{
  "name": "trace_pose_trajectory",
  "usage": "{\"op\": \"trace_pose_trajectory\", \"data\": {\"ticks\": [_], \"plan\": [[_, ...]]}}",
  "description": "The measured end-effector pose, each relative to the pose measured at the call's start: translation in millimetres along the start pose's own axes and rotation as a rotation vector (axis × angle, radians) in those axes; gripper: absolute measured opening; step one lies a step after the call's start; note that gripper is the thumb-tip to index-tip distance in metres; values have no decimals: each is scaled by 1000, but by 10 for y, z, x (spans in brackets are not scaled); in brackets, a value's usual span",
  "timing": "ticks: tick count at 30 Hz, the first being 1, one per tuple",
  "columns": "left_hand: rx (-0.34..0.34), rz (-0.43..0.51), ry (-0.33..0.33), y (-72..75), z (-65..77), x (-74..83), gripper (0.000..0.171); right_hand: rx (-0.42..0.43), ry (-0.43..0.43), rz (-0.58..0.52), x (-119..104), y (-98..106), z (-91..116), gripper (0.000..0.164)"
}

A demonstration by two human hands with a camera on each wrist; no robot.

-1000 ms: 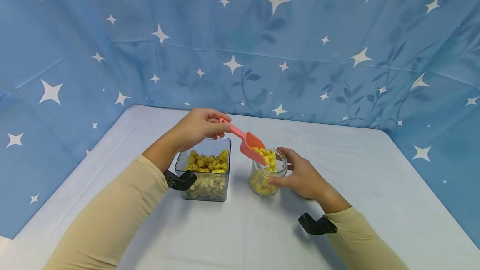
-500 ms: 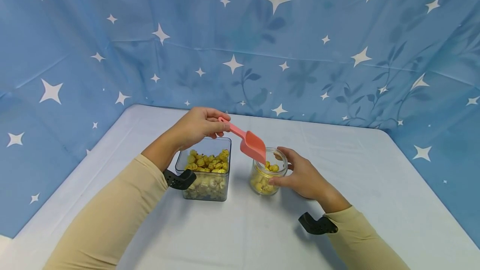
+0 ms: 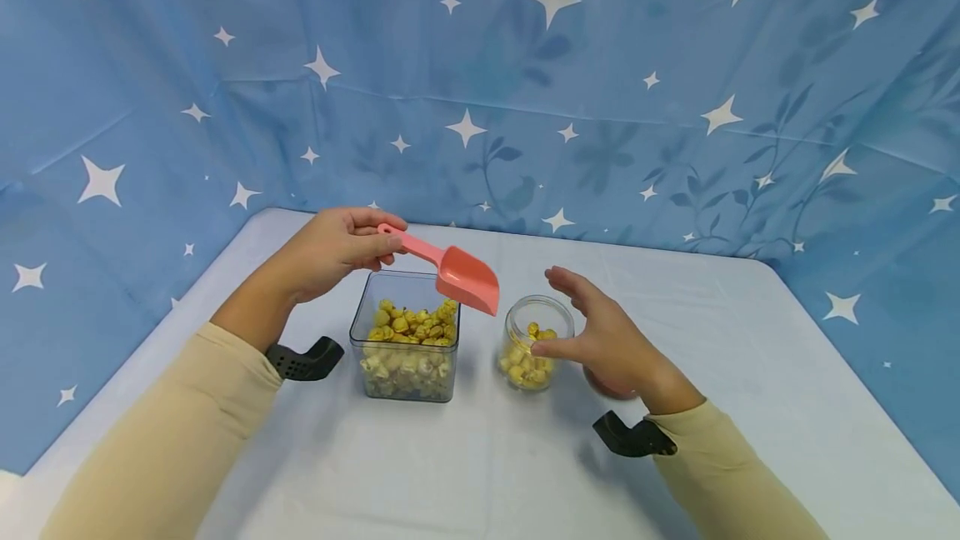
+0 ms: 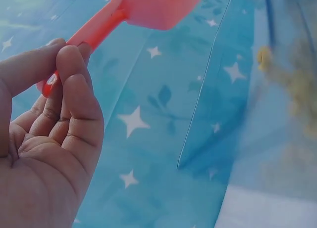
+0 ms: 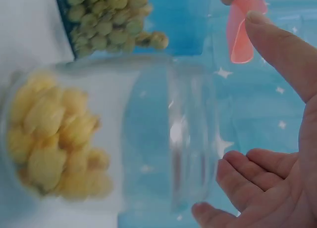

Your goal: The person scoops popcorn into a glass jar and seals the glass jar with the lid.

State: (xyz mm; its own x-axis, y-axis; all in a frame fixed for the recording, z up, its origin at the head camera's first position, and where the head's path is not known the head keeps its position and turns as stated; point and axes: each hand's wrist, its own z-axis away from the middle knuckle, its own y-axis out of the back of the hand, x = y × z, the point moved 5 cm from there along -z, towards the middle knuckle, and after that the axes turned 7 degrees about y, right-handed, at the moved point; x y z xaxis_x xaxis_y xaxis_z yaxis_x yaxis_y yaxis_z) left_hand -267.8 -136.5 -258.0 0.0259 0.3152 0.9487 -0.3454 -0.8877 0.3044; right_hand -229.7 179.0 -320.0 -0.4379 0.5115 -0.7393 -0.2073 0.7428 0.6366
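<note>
A pink scoop (image 3: 467,277) with no popcorn in its bowl is pinched at the handle between the thumb and fingers of my left hand (image 3: 330,248), above the clear square container (image 3: 411,347). Yellow popcorn (image 3: 412,326) partly fills that container. To its right stands a round glass jar (image 3: 538,307), uncovered, with popcorn (image 5: 54,144) in its lower part. My right hand (image 3: 607,340) is spread beside the jar, thumb and fingers apart and holding nothing. In the right wrist view its fingertips (image 5: 200,208) are close to the jar's rim.
A reddish-brown round object (image 3: 609,388) lies on the table, partly hidden under my right hand. The white table (image 3: 480,473) ends at a blue curtain (image 3: 480,65) with white stars. A black band (image 3: 306,359) sits on each wrist.
The popcorn in the scoop has dropped into the jar. My left hand has carried the scoop left, away from the jar. My right hand has let go of the jar and opened.
</note>
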Motion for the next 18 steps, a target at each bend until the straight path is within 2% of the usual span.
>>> {"op": "trace_pose_trajectory", "data": {"ticks": [8,14,18], "plan": [[54,6,-24,331,264,-152,44,-42,19,-92,-273,-168,-196,103],[58,0,-32,502,388,-199,44,-142,120,-4,-478,-370,-392,103],[53,-58,-9,569,440,-214,43,-205,121,43,-562,-479,-488,106]]}}
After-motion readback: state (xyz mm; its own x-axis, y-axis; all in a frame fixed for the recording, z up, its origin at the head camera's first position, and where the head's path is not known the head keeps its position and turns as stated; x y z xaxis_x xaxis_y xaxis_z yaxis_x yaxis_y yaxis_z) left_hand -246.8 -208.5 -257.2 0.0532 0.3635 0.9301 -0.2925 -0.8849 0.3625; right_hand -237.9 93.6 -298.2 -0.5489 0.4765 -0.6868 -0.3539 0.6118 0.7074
